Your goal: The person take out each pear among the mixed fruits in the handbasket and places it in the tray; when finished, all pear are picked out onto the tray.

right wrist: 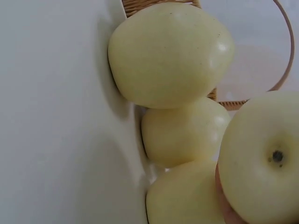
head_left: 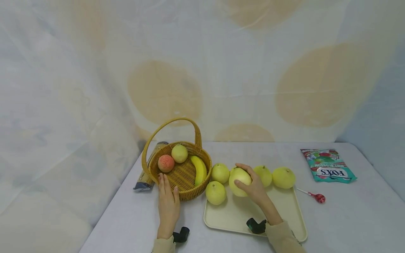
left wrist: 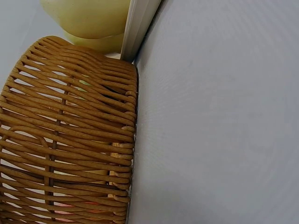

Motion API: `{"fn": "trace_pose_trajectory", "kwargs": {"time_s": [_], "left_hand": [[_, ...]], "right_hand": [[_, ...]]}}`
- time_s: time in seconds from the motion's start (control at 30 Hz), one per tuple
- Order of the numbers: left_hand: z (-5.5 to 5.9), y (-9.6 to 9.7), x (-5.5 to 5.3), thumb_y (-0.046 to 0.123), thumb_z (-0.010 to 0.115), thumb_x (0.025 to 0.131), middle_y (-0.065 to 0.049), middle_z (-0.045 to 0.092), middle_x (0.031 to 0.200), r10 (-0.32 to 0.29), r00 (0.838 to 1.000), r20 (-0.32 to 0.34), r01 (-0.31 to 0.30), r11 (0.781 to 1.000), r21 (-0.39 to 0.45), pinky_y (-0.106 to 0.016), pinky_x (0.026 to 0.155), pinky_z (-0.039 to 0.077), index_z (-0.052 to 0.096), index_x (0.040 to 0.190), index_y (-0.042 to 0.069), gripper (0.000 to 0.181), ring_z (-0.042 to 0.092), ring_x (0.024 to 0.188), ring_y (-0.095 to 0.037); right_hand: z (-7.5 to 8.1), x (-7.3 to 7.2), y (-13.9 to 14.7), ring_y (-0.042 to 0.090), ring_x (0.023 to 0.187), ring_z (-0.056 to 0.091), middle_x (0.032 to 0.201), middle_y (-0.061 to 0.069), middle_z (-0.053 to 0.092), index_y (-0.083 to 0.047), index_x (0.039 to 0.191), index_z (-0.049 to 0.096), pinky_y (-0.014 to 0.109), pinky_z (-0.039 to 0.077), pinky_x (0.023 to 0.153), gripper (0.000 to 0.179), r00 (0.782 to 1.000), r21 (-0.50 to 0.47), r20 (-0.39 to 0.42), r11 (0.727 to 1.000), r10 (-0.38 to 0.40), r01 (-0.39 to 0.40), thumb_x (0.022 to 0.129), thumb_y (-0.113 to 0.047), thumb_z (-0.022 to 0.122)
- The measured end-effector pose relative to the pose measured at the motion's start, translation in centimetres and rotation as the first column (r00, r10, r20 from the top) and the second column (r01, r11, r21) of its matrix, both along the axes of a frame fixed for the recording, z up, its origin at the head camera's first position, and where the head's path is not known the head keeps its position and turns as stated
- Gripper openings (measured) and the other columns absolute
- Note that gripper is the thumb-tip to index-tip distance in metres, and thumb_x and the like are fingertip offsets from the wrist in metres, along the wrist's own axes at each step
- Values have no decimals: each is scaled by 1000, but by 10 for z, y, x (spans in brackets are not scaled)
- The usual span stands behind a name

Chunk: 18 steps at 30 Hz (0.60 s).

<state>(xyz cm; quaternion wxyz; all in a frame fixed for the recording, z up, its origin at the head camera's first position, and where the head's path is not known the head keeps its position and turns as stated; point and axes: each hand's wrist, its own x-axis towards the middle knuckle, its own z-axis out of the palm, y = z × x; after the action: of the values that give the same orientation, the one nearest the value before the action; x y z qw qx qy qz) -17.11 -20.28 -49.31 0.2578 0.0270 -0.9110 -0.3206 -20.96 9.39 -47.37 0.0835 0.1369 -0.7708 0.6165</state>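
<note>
My right hand (head_left: 254,188) grips a yellow-green pear (head_left: 238,185), thumb on the near side and fingers over the far side. In the right wrist view this pear (right wrist: 261,158) shows its dark blossom end, and it is held above the cream tray (head_left: 227,220). Several similar pears (head_left: 216,193) sit along the tray's left and far sides. My left hand (head_left: 168,209) lies with straight fingers against the near rim of a wicker basket (head_left: 190,194). Inside the basket are a peach (head_left: 166,163), a pale green fruit (head_left: 179,154) and a banana (head_left: 199,170).
A teal Fox's candy bag (head_left: 329,166) lies at the far right, with a red lollipop (head_left: 319,198) nearer the tray. Partly hidden behind the basket's left side is a long brown-and-gold packet (head_left: 143,185). The basket's tall handle (head_left: 198,137) arches over it.
</note>
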Motion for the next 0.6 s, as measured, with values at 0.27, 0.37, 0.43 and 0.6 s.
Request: {"fn": "trace_pose_trajectory", "kwargs": {"time_s": [0.27,0.37,0.43,0.6], "left_hand": [[1,1,0,22,44,104,-22,12,162,4,1000,-7,-4,1000,-2,-59,115,24,18,152,-5,61,16,147,-43],[1,1,0,21,44,104,-22,12,161,3,1000,-8,-3,1000,-4,-60,114,24,18,152,-6,61,16,147,-43],[2,1,0,20,45,103,-22,13,161,3,1000,-10,-3,1000,-3,-59,114,24,19,152,-6,61,16,147,-43],[1,1,0,19,45,103,-22,12,162,1,1000,1,-1,1000,-3,-60,114,24,18,152,-6,61,16,147,-43]], "right_hand": [[-2,2,-14,-4,108,51,126,15,60,-2,121,59,14,44,92,44,998,-79,-10,995,-60,59,79,-1,75],[-6,3,-19,-1,107,53,119,13,63,-1,114,61,10,42,92,41,998,-74,-23,995,-65,63,77,0,77],[-9,4,-21,0,106,53,115,12,64,-2,111,61,10,41,92,38,998,-73,-26,995,-63,61,76,1,78],[-15,4,-23,3,97,56,99,10,63,1,90,59,14,45,91,21,999,-114,-9,993,-43,42,78,4,75]]}}
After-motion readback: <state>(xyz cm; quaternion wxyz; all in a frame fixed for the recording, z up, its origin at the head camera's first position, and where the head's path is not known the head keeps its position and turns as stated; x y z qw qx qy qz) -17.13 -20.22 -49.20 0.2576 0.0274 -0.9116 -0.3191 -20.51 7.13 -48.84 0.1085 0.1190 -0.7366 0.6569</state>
